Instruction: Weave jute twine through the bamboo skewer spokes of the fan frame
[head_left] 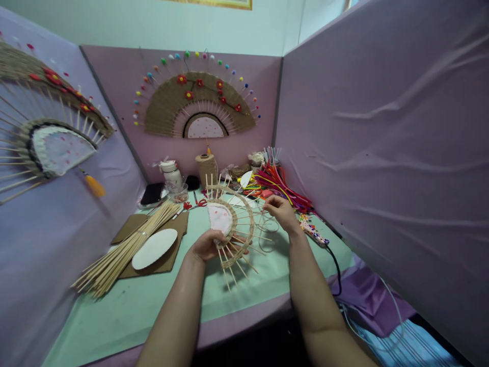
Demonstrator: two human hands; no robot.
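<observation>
My left hand (209,245) grips a half-round fan frame (250,224) by its lower inner part. Thin wooden sticks fan outward from its spotted white centre (220,219), which has a band of twine around it. A second twine band crosses the sticks farther out. To the right of the frame, my right hand (280,210) is raised, with thumb and fingertips pinched together on a strand of twine (269,224). Loops of this strand hang between the hand and the frame. Some fingers of my left hand are hidden behind the sticks.
On the left, a bundle of sticks (126,250) and a white oval (155,248) lie on cardboard (178,244). Red scissors (196,204), a twine spool (206,171) and a bottle (171,173) stand behind. Pipe cleaners (284,186) and a corded glue gun (315,234) are right. Finished fans (162,104) hang on partitions.
</observation>
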